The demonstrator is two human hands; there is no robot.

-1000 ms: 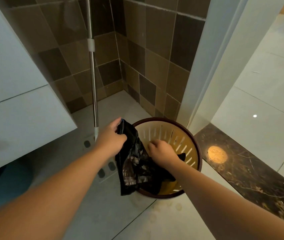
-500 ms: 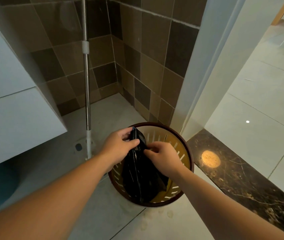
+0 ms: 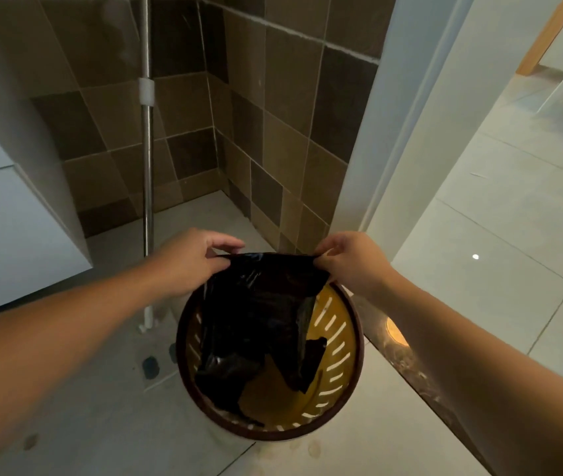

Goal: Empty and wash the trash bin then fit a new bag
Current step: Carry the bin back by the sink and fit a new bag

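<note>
A round trash bin (image 3: 342,403) with a dark brown rim and slotted yellow walls stands on the floor in front of me. A black plastic bag (image 3: 259,314) hangs into it, its top edge stretched flat above the bin's far rim. My left hand (image 3: 191,262) pinches the bag's left top corner. My right hand (image 3: 352,259) pinches the right top corner. The bag's lower end lies crumpled inside the bin and hides part of the yellow bottom.
A metal mop handle (image 3: 148,166) stands upright just left of the bin. A white cabinet (image 3: 15,228) juts out at the left. Brown tiled walls meet in the corner behind. A white door frame (image 3: 393,132) and a dark marble threshold (image 3: 410,365) lie at the right.
My hands, close together over the bin half a second ago, have moved apart and upward, spreading the bag's top edge wide. The view has shifted closer over the bin.
</note>
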